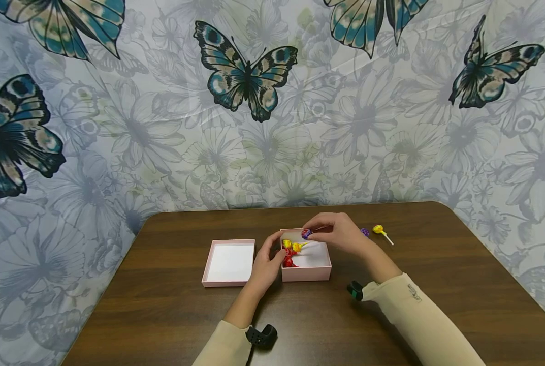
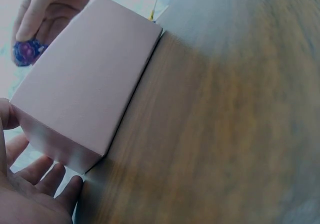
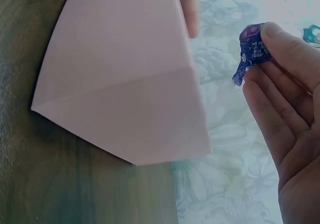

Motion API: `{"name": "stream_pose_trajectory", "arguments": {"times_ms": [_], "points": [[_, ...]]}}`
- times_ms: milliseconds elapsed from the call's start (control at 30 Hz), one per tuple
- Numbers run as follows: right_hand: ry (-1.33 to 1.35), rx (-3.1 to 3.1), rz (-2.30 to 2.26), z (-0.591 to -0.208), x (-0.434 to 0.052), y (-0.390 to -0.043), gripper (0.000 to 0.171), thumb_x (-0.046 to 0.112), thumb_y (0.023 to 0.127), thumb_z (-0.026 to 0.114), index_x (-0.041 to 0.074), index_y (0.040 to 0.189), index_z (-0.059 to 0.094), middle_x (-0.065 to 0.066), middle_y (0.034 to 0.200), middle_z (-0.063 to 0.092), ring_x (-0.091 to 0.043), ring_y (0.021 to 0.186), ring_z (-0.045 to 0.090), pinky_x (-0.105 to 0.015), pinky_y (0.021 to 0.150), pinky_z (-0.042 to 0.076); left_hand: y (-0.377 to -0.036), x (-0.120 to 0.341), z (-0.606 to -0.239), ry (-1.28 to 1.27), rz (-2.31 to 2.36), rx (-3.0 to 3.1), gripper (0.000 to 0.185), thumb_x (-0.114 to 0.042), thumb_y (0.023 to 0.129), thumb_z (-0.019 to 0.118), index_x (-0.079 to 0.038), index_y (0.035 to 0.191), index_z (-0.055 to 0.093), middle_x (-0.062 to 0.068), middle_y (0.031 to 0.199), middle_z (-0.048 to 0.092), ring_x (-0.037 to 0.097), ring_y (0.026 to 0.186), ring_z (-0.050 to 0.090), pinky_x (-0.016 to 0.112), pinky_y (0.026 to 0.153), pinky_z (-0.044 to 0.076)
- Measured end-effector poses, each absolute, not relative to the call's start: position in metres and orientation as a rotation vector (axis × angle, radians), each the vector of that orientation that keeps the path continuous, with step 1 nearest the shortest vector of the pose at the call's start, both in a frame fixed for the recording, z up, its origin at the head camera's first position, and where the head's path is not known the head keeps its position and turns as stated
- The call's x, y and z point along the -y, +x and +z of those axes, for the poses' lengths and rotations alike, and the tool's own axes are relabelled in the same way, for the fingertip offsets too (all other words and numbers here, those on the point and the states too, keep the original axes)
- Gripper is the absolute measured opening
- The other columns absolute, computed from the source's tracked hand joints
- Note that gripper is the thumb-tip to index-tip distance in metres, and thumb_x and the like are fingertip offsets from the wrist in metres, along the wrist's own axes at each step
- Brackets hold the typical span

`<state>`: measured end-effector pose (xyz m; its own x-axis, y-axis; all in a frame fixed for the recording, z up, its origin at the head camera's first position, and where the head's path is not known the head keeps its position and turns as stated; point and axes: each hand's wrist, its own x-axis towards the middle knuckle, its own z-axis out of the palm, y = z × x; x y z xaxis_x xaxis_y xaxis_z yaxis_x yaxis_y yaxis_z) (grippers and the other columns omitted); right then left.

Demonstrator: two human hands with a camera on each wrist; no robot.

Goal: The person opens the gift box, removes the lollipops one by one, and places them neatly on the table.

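Observation:
A pink box (image 1: 306, 274) with a white inside stands on the table. Yellow-wrapped candies (image 1: 296, 247) and red-wrapped candies (image 1: 289, 262) lie along its left side. My left hand (image 1: 266, 262) holds the box's left side, its thumb at the rim; the left wrist view shows its fingers spread beside the short wall. Above the box's back part, my right hand (image 1: 338, 234) pinches a purple wrapped candy (image 3: 254, 44) between thumb and fingers. The wrapper has a twisted tail; no stick can be seen on it.
Left of the box lies a pink-edged lid (image 1: 228, 262), white side up. Behind the right wrist are a yellow lollipop (image 1: 379, 229) on a white stick and a partly hidden purple candy (image 1: 365, 232). The brown table (image 1: 162, 310) ends at a butterfly-patterned cloth (image 1: 272, 162).

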<state>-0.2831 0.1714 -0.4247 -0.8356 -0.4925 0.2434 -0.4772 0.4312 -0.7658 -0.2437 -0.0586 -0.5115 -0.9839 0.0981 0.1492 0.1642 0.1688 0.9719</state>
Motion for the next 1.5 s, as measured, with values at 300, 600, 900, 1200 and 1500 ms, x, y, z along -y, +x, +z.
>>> {"name": "stream_pose_trajectory", "arguments": {"times_ms": [300, 600, 900, 1200, 1500], "points": [[-0.734, -2.678, -1.567, -0.422, -0.186, -0.277, 0.023, 0.030, 0.089, 0.075, 0.025, 0.111, 0.075, 0.001, 0.109, 0.074, -0.014, 0.095, 0.072, -0.025, 0.079, 0.060, -0.227, 0.059, -0.482, -0.265, -1.987, 2.414, 0.051, -0.005, 0.099, 0.053, -0.009, 0.149, 0.044, 0.015, 0.156, 0.043, 0.035, 0.145, 0.039, 0.055, 0.119, 0.033], [-0.640, -2.716, -1.717, -0.422, -0.207, -0.273, 0.027, 0.021, 0.091, 0.073, 0.013, 0.117, 0.072, -0.010, 0.116, 0.073, -0.005, 0.093, 0.072, -0.019, 0.080, 0.058, -0.223, 0.059, -0.477, -0.303, -1.993, 2.390, 0.050, -0.005, 0.099, 0.053, -0.007, 0.149, 0.044, 0.015, 0.155, 0.044, 0.035, 0.144, 0.041, 0.055, 0.118, 0.034], [-0.561, -2.734, -1.887, -0.416, -0.226, -0.269, 0.032, 0.023, 0.093, 0.071, 0.009, 0.122, 0.070, 0.006, 0.107, 0.074, 0.000, 0.088, 0.071, -0.022, 0.061, 0.057, -0.228, 0.059, -0.484, -0.273, -1.978, 2.410, 0.051, -0.005, 0.099, 0.053, -0.009, 0.148, 0.045, 0.014, 0.156, 0.044, 0.034, 0.144, 0.041, 0.054, 0.118, 0.035], [-0.585, -2.640, -2.179, -0.409, -0.239, -0.268, 0.032, 0.010, 0.093, 0.069, -0.006, 0.121, 0.066, 0.017, 0.102, 0.074, 0.000, 0.093, 0.070, -0.014, 0.079, 0.057, -0.245, 0.061, -0.511, -0.279, -1.956, 2.360, 0.050, -0.009, 0.099, 0.055, -0.020, 0.147, 0.047, 0.007, 0.154, 0.046, 0.030, 0.142, 0.044, 0.053, 0.117, 0.036], [-0.386, -2.601, -2.364, -0.403, -0.264, -0.262, 0.034, 0.011, 0.092, 0.070, -0.004, 0.123, 0.067, 0.016, 0.100, 0.075, 0.001, 0.092, 0.070, -0.010, 0.083, 0.054, -0.242, 0.060, -0.510, -0.277, -1.957, 2.362, 0.050, -0.009, 0.098, 0.055, -0.022, 0.146, 0.049, 0.005, 0.153, 0.048, 0.028, 0.142, 0.044, 0.052, 0.117, 0.037]]}}
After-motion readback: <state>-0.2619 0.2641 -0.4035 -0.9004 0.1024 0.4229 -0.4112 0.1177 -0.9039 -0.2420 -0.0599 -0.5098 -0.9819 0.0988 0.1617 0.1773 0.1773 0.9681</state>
